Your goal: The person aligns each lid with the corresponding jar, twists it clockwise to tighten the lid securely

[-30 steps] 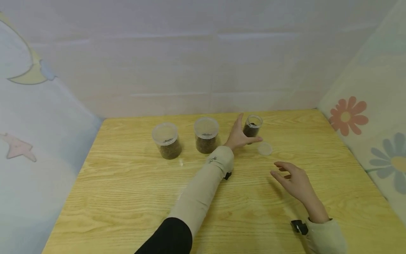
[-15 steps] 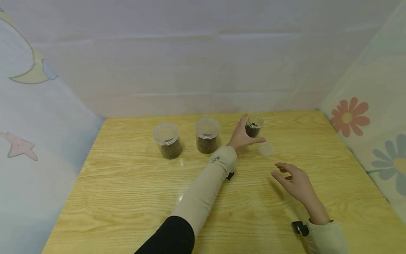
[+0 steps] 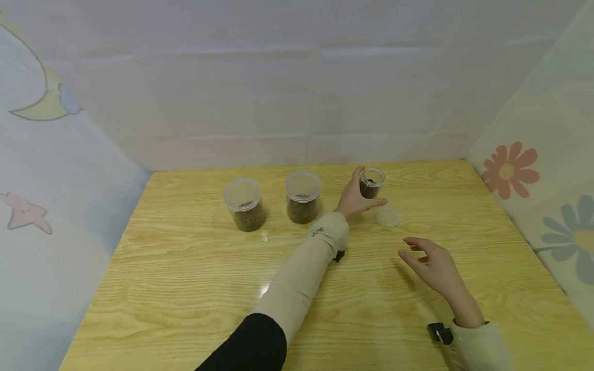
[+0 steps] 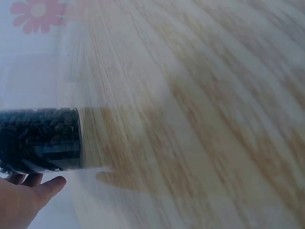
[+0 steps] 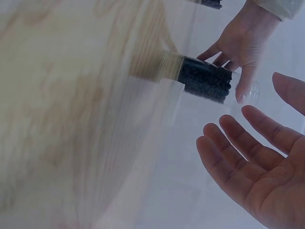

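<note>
My left hand (image 3: 356,200) is around a small clear jar (image 3: 369,191) at the back right of the table. Its fingers are fairly straight, thumb in front and the others along the jar's left side; firm contact cannot be told. Dark bean-like pieces fill the lower part of this uncovered jar, seen closely in the left wrist view as the jar (image 4: 43,138). On the table just in front of it lies a round translucent lid (image 3: 388,217). My right hand (image 3: 431,265) hovers lower right, palm turned inward, fingers relaxed and apart, holding nothing.
Two larger lidded jars with brown contents, the left jar (image 3: 249,216) and the middle jar (image 3: 302,208), stand left of the small one. A pale wall (image 3: 232,103) closes off the back of the wooden table (image 3: 185,288).
My left hand has shifted slightly right and its fingers have come nearer the small jar's rim. The jar itself stays in place, and my right hand keeps almost the same position.
</note>
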The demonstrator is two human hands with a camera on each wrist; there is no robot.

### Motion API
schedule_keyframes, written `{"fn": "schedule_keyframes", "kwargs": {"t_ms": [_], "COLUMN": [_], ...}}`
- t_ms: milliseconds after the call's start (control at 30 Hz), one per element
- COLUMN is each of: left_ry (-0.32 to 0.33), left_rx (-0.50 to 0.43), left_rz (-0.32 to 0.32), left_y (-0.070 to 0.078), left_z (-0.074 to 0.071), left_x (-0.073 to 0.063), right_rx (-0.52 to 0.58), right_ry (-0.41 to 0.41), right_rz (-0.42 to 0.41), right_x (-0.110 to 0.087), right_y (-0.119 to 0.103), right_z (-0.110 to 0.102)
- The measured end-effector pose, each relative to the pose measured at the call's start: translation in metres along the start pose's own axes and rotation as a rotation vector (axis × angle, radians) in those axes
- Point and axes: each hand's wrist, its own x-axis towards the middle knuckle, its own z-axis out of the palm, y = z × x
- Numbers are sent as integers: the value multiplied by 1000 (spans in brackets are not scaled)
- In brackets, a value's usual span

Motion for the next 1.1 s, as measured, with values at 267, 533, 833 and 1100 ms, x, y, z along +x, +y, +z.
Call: {"fn": "schedule_keyframes", "kwargs": {"t_ms": [267, 533, 833, 1100], "left_ry": [21, 15, 12, 3], "left_rx": [23, 48, 60, 97], "left_rz": [86, 117, 107, 81], "left_y": [-4, -3, -4, -6], "left_z": [1, -2, -2, -3], "left_x": [6, 4, 2, -1], "right_rx": [-8, 0, -1, -10], "right_ry": [7, 8, 1, 4], "right_rz": [5, 5, 8, -2], "right_x": [-2, -1, -2, -4], "right_y": [-1, -4, -6, -5], "right_z": [-2, -3, -4, -3]}}
